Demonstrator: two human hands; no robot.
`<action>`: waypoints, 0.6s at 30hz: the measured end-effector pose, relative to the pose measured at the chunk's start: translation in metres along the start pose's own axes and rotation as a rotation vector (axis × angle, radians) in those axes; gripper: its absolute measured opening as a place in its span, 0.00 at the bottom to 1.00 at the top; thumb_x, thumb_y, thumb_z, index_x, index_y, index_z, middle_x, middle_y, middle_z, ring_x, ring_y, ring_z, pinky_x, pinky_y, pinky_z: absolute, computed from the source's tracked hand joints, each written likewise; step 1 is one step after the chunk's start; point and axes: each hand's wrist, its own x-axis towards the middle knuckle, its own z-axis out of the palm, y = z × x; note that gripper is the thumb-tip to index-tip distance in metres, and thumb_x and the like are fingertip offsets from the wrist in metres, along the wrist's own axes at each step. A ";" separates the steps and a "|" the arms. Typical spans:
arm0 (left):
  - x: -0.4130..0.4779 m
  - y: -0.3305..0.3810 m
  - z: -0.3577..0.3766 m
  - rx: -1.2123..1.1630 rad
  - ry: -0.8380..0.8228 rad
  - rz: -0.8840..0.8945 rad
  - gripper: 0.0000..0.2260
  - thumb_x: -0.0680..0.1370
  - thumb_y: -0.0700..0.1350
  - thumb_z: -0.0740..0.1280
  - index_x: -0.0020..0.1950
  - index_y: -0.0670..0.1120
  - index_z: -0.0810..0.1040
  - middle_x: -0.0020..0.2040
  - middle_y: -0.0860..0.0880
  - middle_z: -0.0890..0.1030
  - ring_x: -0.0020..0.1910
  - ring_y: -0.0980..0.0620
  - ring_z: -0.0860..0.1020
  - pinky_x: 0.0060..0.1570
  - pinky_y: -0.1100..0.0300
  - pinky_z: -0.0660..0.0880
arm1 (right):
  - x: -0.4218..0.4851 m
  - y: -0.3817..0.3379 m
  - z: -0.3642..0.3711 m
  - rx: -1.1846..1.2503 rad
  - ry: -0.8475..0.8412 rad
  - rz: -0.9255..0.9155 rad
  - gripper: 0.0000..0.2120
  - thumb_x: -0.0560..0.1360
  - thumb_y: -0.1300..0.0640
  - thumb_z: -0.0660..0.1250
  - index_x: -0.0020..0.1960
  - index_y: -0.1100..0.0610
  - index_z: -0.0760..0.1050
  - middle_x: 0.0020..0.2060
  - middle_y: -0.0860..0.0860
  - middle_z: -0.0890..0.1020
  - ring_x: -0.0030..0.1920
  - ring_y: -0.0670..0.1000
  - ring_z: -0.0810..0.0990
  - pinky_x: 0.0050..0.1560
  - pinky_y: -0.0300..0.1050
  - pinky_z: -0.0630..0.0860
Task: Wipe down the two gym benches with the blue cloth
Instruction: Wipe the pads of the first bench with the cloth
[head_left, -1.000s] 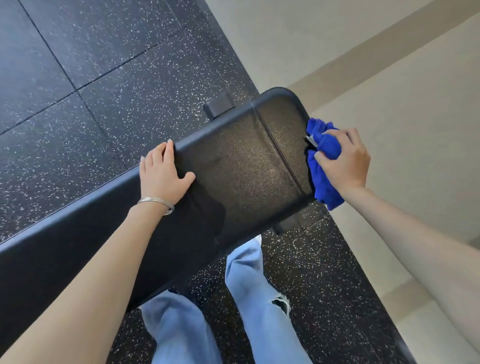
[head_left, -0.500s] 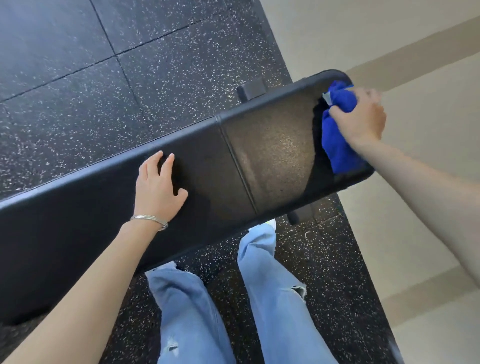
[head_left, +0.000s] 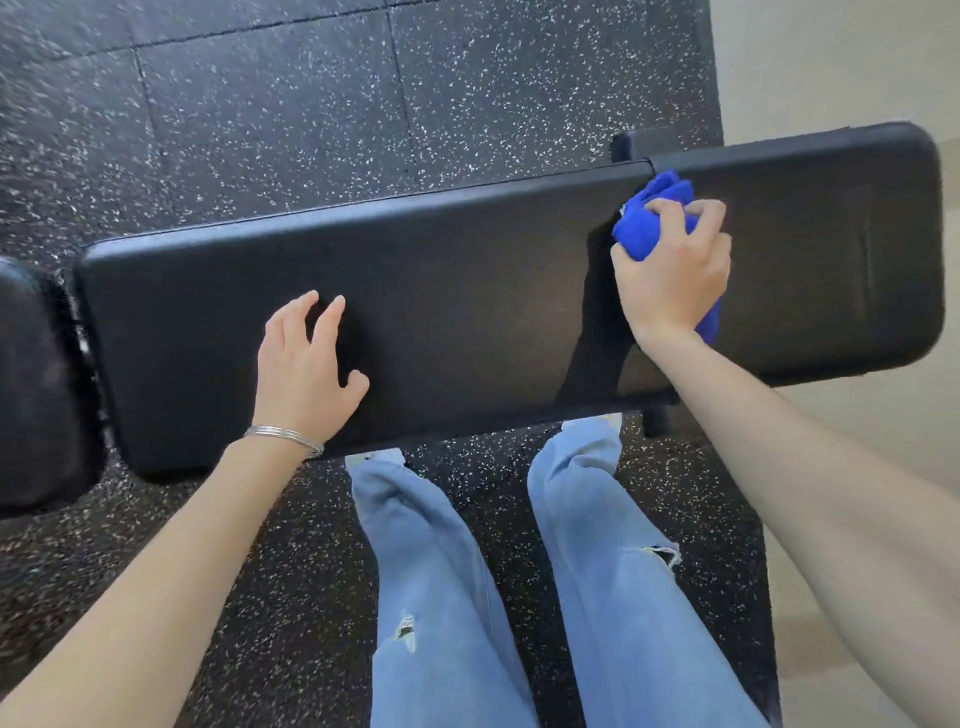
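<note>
Since the earlier frame, right hand (head_left: 672, 270), clamped on blue cloth (head_left: 649, 218), has moved left off the desk (head_left: 467, 291) end. Unwiped length runs frame-left; left hand (head_left: 306, 369) rests flat, fingers apart.

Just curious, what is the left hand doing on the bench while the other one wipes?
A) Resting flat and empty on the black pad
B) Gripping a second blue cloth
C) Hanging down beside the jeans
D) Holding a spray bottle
A: the left hand lies open on the bench with nothing in it, while the right hand grips the only blue cloth.
</note>
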 end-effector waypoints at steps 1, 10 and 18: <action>-0.003 -0.015 -0.003 0.005 0.006 -0.010 0.32 0.68 0.39 0.72 0.71 0.39 0.68 0.70 0.35 0.66 0.68 0.33 0.63 0.66 0.41 0.63 | -0.006 -0.009 0.003 0.007 -0.013 -0.006 0.18 0.70 0.48 0.66 0.58 0.52 0.74 0.58 0.55 0.73 0.47 0.59 0.74 0.49 0.52 0.72; -0.043 -0.134 -0.022 -0.037 0.022 -0.134 0.32 0.69 0.40 0.73 0.72 0.41 0.66 0.71 0.37 0.65 0.69 0.36 0.61 0.67 0.41 0.63 | -0.093 -0.181 0.050 0.035 -0.074 -0.229 0.19 0.68 0.47 0.68 0.57 0.51 0.76 0.57 0.53 0.75 0.45 0.57 0.74 0.47 0.49 0.71; -0.084 -0.228 -0.047 -0.021 0.000 -0.262 0.32 0.70 0.41 0.72 0.72 0.40 0.65 0.71 0.37 0.64 0.70 0.37 0.61 0.66 0.41 0.63 | -0.192 -0.307 0.082 -0.014 -0.114 -0.521 0.13 0.66 0.51 0.70 0.50 0.53 0.78 0.52 0.54 0.79 0.39 0.57 0.74 0.41 0.48 0.70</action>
